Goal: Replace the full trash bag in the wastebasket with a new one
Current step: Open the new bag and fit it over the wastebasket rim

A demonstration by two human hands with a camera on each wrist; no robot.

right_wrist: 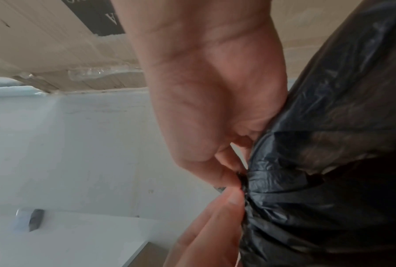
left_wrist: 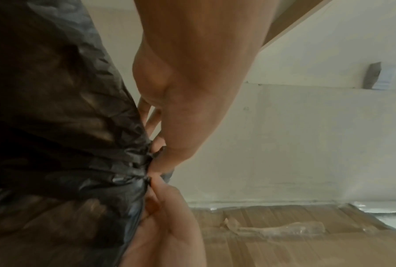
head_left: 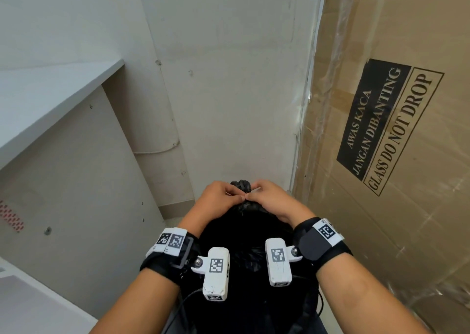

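Note:
A full black trash bag [head_left: 254, 234] stands below me, its top gathered into a twisted neck with a bunched knot [head_left: 240, 184] sticking up. My left hand [head_left: 235, 197] and right hand [head_left: 251, 193] meet at that neck, thumbs and fingertips pinching the plastic from either side. In the left wrist view my left hand [left_wrist: 155, 162] pinches the crinkled bag [left_wrist: 55, 126] where it narrows, with my right hand [left_wrist: 165, 225] just below. From the right wrist, my right hand [right_wrist: 229, 177] nips the gathered bag [right_wrist: 329, 162] against my left hand's fingers [right_wrist: 215, 216]. The bag hides the wastebasket.
A tall cardboard box [head_left: 381, 130] marked "GLASS DO NOT DROP", wrapped in clear film, stands close on the right. A white desk [head_left: 50, 99] with a side panel is on the left. A pale wall [head_left: 229, 79] is just behind the bag.

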